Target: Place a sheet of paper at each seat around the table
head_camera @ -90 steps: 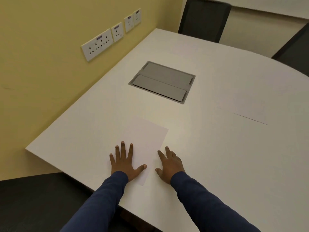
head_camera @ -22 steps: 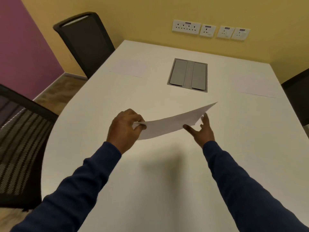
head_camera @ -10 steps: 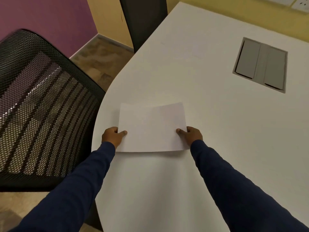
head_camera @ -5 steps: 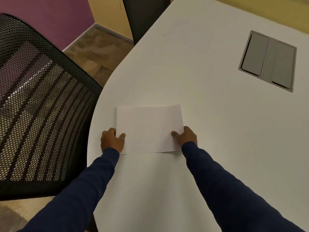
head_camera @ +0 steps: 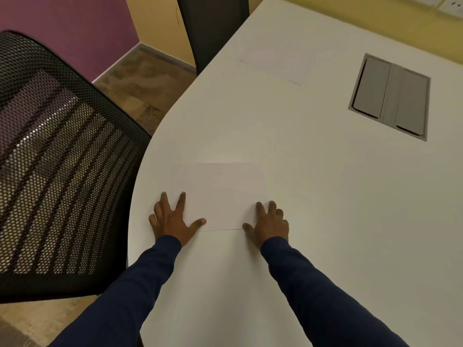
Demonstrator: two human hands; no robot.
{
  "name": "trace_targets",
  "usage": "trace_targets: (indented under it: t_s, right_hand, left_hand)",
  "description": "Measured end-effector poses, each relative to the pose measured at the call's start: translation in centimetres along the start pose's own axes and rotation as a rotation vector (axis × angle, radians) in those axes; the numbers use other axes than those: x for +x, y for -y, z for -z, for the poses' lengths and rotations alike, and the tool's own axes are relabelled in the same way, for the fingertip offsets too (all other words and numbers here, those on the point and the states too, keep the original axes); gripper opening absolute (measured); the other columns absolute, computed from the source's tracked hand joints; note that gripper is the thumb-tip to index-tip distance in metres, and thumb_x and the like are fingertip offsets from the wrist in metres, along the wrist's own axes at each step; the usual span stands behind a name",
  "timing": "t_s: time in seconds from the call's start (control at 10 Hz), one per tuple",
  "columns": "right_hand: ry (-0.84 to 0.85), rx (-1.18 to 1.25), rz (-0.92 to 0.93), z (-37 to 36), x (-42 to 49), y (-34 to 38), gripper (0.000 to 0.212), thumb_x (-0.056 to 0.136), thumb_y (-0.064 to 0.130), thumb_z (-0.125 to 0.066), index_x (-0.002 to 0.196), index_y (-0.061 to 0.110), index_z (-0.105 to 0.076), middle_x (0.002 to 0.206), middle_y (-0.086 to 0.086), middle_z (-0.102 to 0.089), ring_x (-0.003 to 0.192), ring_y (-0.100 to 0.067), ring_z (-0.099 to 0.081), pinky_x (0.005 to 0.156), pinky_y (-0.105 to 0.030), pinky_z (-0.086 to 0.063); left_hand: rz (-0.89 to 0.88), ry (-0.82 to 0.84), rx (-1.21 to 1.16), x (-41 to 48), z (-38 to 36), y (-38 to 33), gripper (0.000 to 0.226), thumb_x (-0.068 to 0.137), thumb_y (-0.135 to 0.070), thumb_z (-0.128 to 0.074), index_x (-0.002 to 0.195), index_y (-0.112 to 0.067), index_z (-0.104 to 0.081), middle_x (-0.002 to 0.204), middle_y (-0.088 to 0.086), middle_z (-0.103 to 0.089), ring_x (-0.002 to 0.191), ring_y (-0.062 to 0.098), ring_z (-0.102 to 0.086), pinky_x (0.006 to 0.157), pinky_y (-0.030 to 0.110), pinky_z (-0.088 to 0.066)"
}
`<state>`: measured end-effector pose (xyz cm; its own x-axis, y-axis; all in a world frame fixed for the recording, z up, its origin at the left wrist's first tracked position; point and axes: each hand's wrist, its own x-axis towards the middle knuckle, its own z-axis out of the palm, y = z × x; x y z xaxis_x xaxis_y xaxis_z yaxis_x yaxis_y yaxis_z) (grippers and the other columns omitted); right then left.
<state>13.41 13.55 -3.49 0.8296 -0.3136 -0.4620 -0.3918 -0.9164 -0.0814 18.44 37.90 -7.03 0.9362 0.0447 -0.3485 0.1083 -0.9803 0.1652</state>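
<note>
At the near left curve of the white table [head_camera: 338, 209] a white sheet of paper [head_camera: 220, 194] lies flat. Its near edge shows as a thin dark line between the two hands. The left hand [head_camera: 172, 219] rests palm down with its fingers spread and straight; the thumb lies on the sheet's near left corner, and the outer fingers lie on the bare tabletop beside it. The right hand [head_camera: 269, 224] lies flat at the near right corner, fingers straight and close together, their tips at the sheet's right edge (neither hand pinches or grips anything). Both arms wear dark blue sleeves [head_camera: 130, 296].

Just left of the sheet, past the table's edge, stands a black mesh-backed office chair [head_camera: 62, 159]. Farther along the same side a second sheet [head_camera: 278, 62] lies flat on the table, in front of another dark chair [head_camera: 213, 28]. To the right, well apart from both sheets, a grey two-flap cable hatch [head_camera: 389, 96] is set into the tabletop. Wall sockets [head_camera: 451, 6] show at the far right corner on a yellow wall.
</note>
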Motion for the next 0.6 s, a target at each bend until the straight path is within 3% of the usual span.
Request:
trace_targets:
  t_s: [0.2,0.4,0.6]
  right_hand:
    - [0.036,-0.041,0.026,0.5,-1.0,-0.6,0.080,0.092,0.055,-0.053,0.156,0.026,-0.016,0.161,-0.010,-0.015,0.134,-0.031,-0.036,0.100,-0.040,-0.040]
    - [-0.063,0.075,0.018,3.9,-2.5,-1.6,0.077,0.092,0.055,-0.054,0.154,0.027,-0.018,0.158,-0.009,-0.024,0.133,-0.031,-0.040,0.101,-0.041,-0.040]
    - [-0.127,0.149,-0.045,4.9,-7.2,-7.3,0.075,0.093,0.054,-0.051,0.154,0.026,-0.019,0.161,-0.008,-0.021,0.140,-0.030,-0.033,0.108,-0.042,-0.035]
  left_hand:
    - [-0.017,0.059,0.062,0.1,0.6,0.1,0.106,0.072,-0.088,-0.042,0.156,-0.039,0.001,0.163,0.013,0.006,0.144,0.034,-0.010,0.112,0.050,-0.023]
    - [-0.065,0.110,0.058,-1.7,2.6,-2.3,0.110,0.075,-0.087,-0.038,0.155,-0.033,0.015,0.164,0.014,0.014,0.150,0.036,0.000,0.117,0.055,-0.012]
    - [-0.296,0.133,0.105,-6.2,2.5,-8.8,0.107,0.080,-0.083,-0.036,0.156,-0.027,0.015,0.164,0.014,0.018,0.151,0.037,0.006,0.120,0.057,-0.005]
